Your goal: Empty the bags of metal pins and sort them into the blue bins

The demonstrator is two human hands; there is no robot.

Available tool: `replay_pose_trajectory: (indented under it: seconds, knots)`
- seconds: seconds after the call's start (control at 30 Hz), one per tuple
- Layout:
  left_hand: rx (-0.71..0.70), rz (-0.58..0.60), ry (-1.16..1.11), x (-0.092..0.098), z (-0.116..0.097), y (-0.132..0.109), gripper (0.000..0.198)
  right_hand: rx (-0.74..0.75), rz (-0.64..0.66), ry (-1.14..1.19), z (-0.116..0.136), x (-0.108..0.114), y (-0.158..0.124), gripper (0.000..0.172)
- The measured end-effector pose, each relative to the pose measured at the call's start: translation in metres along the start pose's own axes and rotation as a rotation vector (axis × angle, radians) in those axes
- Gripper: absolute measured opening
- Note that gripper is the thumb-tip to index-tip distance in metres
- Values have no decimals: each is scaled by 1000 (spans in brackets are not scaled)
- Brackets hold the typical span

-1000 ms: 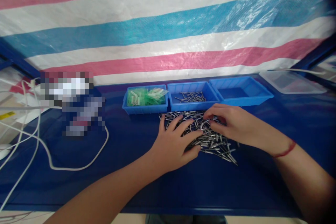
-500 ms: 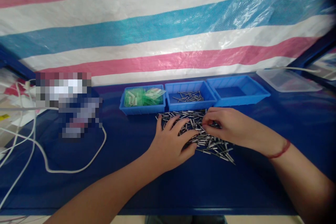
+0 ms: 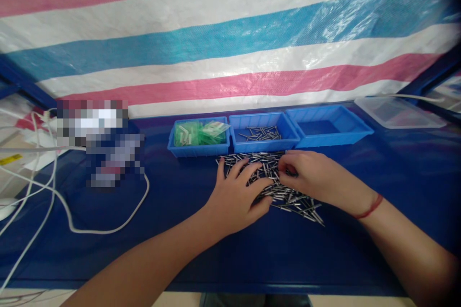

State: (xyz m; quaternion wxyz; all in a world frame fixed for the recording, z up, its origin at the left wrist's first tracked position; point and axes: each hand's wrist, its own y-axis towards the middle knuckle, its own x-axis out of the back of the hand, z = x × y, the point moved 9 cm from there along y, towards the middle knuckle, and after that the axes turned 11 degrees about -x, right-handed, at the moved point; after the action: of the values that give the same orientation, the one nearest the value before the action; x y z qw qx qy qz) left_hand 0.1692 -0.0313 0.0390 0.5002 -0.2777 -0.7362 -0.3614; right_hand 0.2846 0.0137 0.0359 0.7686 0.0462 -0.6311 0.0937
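A heap of small metal pins lies on the blue table in front of three blue trays. My left hand rests flat on the left side of the heap with its fingers spread, open. My right hand lies on the heap's right side, its fingers curled into a pinch over the pins; what it holds is hidden. A red string circles my right wrist. The left tray holds green plastic bags, the middle tray holds a few pins, and the right tray shows only its blue floor.
White cables loop over the left part of the table beside a blurred-out object. A clear plastic lid or tray lies at the far right. A pink, white and blue striped tarp hangs behind the table.
My right hand has drawn slightly leftward and curled tighter over the pins. My left hand stays spread on the heap, almost unmoved.
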Motion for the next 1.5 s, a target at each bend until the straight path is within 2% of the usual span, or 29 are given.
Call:
replay_pose_trajectory:
  seconds: [0.23, 0.37, 0.5, 0.6, 0.73, 0.9, 1.0, 1.1, 1.2, 1.3, 1.4, 1.5]
  knots:
    - [-1, -3, -2, 0, 0, 0, 31, -66, -12, 5, -6, -3, 2, 17]
    - [-2, -8, -2, -1, 0, 0, 31, -49, -7, 19, -3, -7, 5, 15]
    - [-11, -30, -14, -1, 0, -1, 30, -29, -66, 92, 1, 0, 6, 14]
    - [-10, -126, -71, 7, 4, 0, 30, 30, -152, 238, 6, 15, 3, 12]
    - [30, -375, -256, 30, 14, 1, 30, 131, -235, 512, 17, 31, -5, 12]
    - [141, -498, -497, 37, 25, -2, 19, 118, -95, 899, 28, 19, -9, 19]
    - [194, -558, -568, 37, 32, -5, 14, 93, -20, 1031, 34, 11, -10, 21]
    - [187, -570, -643, 34, 36, -4, 13, 72, 20, 1108, 36, 8, -11, 22]
    - [153, -602, -647, 40, 36, -4, 8, -4, 102, 1196, 35, 0, -11, 24]
    - [146, -634, -603, 49, 32, -5, 7, -98, 287, 1349, 39, -16, -14, 27]
    - [145, -644, -575, 56, 28, -5, 7, -124, 458, 1485, 48, -25, -19, 29]
    - [131, -648, -571, 59, 26, -5, 7, -139, 520, 1558, 52, -25, -22, 28]
